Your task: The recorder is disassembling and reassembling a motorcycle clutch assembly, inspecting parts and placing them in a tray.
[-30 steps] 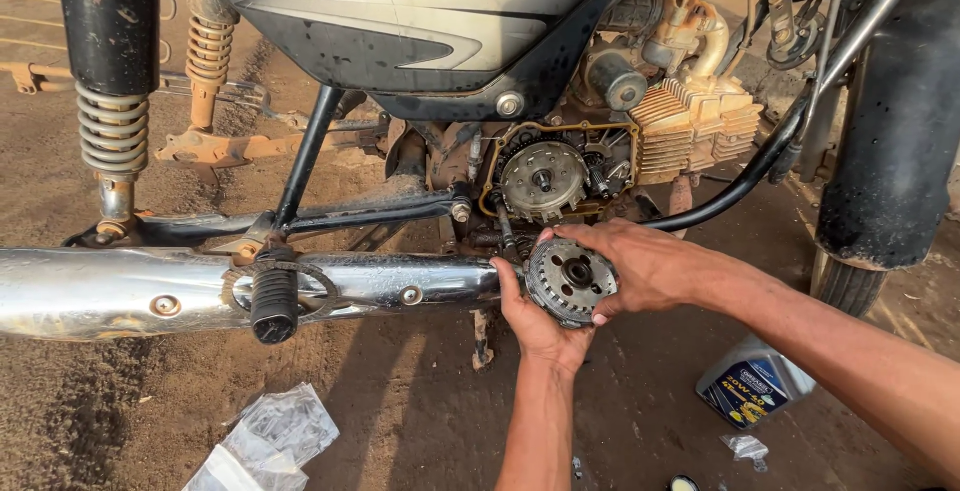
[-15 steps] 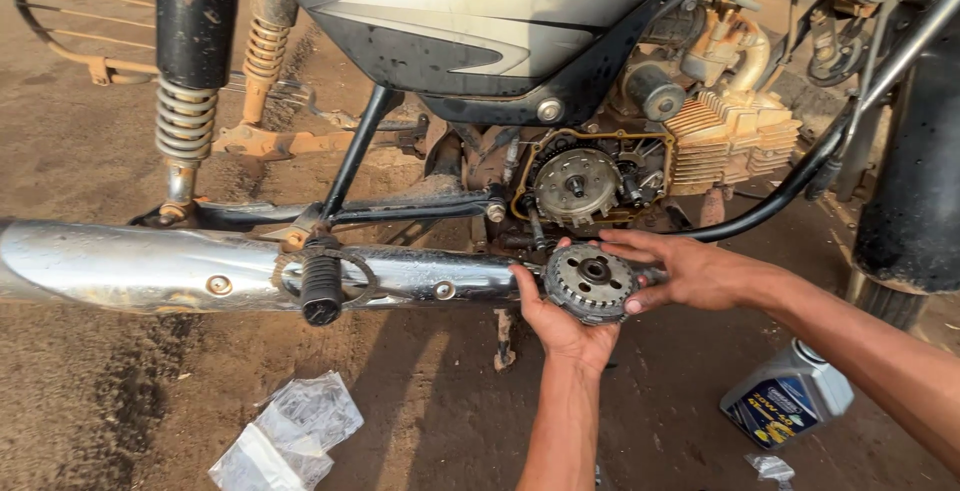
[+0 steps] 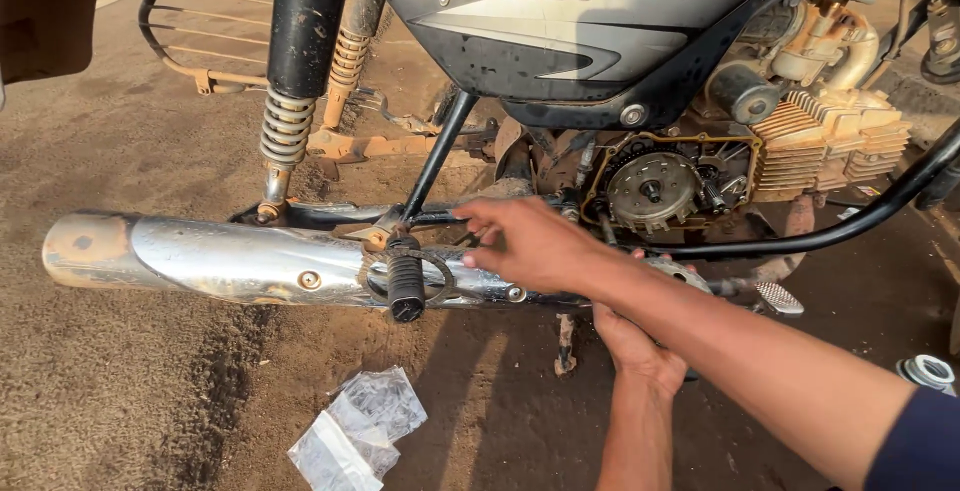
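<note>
Right hand: the right hand is reaching leftward across the frame with its fingers spread loosely apart and gripping nothing; its fingertips are hovering just beside the footrest and over the exhaust pipe.
Left hand: the left hand is sitting below the right forearm, palm up, with its fingers curling around the round metal part; most of the hand is being hidden by the arm crossing over it.
Round metal part: only a grey toothed edge is showing above the right forearm, low down beneath the open engine side and just above the ground.
Engine: the open engine side is showing a round geared disc inside a brown gasket line, next to the finned cylinder.
Frame: a black frame tube is running under the engine, and a spring shock absorber is standing at the rear.
Ground: crumpled clear plastic bags are lying on the dirt below the pipe; a bottle cap is peeking in at the right edge.
</note>
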